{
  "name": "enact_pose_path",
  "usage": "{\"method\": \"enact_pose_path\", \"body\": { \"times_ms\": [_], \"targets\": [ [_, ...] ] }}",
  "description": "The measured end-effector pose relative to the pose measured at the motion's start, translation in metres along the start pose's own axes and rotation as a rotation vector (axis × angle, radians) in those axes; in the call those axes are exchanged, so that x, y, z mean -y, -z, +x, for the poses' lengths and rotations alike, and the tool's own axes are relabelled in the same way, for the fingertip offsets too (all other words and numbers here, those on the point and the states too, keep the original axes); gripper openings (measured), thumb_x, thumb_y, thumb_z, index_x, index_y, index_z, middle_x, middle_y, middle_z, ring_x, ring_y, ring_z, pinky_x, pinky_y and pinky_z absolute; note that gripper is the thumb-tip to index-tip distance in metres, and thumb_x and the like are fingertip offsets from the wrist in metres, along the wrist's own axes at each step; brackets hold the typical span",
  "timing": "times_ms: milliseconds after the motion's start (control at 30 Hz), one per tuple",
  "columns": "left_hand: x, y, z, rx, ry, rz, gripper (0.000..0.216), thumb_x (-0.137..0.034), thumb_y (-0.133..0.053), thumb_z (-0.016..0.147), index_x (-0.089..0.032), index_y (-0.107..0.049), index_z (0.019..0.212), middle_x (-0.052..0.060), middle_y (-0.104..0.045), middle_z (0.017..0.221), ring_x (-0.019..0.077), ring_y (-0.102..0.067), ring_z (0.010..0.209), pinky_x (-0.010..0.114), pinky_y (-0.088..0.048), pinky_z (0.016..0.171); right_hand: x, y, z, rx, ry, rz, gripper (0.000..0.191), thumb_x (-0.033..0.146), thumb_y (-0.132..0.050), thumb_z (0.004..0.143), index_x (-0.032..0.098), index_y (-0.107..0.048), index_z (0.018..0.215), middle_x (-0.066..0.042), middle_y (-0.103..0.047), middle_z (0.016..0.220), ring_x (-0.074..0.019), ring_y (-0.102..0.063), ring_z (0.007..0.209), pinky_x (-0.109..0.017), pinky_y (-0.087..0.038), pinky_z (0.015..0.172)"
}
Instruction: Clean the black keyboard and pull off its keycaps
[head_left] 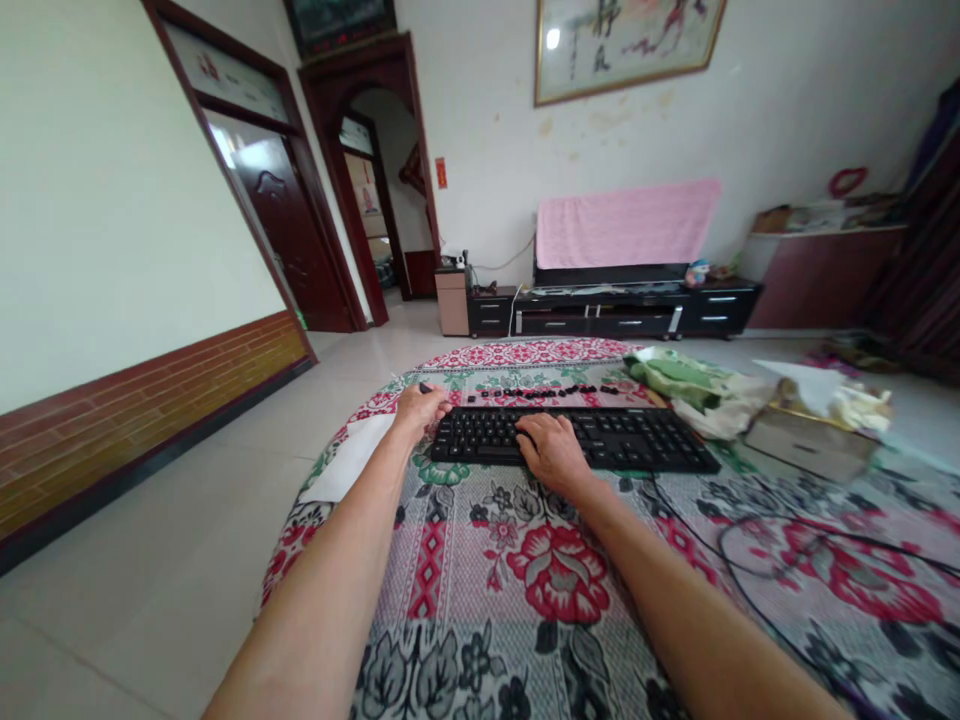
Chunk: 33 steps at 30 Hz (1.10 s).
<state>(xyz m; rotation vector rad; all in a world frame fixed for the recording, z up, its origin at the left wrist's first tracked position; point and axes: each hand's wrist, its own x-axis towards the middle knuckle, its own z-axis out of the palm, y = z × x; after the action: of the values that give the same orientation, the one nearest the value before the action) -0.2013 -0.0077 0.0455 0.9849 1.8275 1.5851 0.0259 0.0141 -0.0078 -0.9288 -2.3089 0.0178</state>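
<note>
Black keyboard (637, 440) lies under right hand (551, 452), beside left hand (420, 408).

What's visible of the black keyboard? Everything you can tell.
The black keyboard lies flat on the floral tablecloth, long side across the view. Full-size, matte plastic by the look; legends too small to read. The right hand rests on keys left of centre; the left hand is at its far-left corner. A row of small black pieces lies just beyond, apart. A black cable runs from its near edge.
</note>
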Motion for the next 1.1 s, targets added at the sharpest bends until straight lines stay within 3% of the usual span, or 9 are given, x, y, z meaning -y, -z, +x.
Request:
{"method": "enact_pose_path", "body": {
  "times_ms": [200,333,667,867,1100],
  "targets": [
    [-0.005,0.009,-0.019,0.06,0.004,0.019,0.01,-0.014,-0.064,0.059,-0.013,-0.058,0.068,0.0,-0.062,0.055,0.0113,-0.063,0.054,0.018,-0.048,0.051,0.003,0.003,-0.003,-0.102,-0.002,0.041,0.026,0.023,-0.041,0.089,0.016,-0.062,0.102,-0.01,-0.064,0.108,-0.0206,-0.053,0.103,-0.038,-0.028,0.094],
    [-0.004,0.009,-0.02,0.06,-0.002,0.041,0.019,-0.014,-0.064,0.059,-0.014,-0.059,0.077,-0.002,-0.06,0.053,0.0122,-0.064,0.054,0.018,-0.047,0.049,0.004,0.003,-0.006,-0.089,-0.029,0.06,0.026,0.023,-0.04,0.089,0.016,-0.062,0.101,-0.01,-0.065,0.107,-0.0206,-0.053,0.102,-0.038,-0.029,0.094],
    [0.02,0.009,0.014,0.045,-0.053,0.125,0.019,-0.023,-0.067,0.062,-0.014,-0.06,0.078,-0.001,-0.063,0.055,0.0145,-0.066,0.056,0.019,-0.048,0.047,0.001,-0.005,-0.008,-0.079,-0.05,0.097,0.024,0.021,-0.041,0.089,0.018,-0.064,0.095,-0.007,-0.067,0.097,-0.0182,-0.057,0.094,-0.034,-0.031,0.091],
    [0.021,0.009,0.027,0.132,-0.079,0.261,0.024,-0.037,-0.069,0.065,-0.015,-0.061,0.07,0.0,-0.063,0.052,0.014,-0.064,0.052,0.019,-0.048,0.046,0.0,-0.007,-0.007,-0.072,-0.08,0.107,0.024,0.021,-0.041,0.088,0.018,-0.064,0.095,-0.008,-0.067,0.098,-0.0189,-0.056,0.095,-0.034,-0.031,0.09],
    [0.013,0.004,0.033,0.296,-0.125,0.404,0.017,-0.028,-0.075,0.059,-0.017,-0.063,0.064,0.0,-0.063,0.05,0.0127,-0.061,0.045,0.016,-0.039,0.038,0.0,-0.007,-0.008,-0.084,-0.083,0.107,0.024,0.021,-0.041,0.089,0.019,-0.064,0.094,-0.008,-0.067,0.099,-0.0191,-0.056,0.095,-0.034,-0.031,0.09]
  ]
}}
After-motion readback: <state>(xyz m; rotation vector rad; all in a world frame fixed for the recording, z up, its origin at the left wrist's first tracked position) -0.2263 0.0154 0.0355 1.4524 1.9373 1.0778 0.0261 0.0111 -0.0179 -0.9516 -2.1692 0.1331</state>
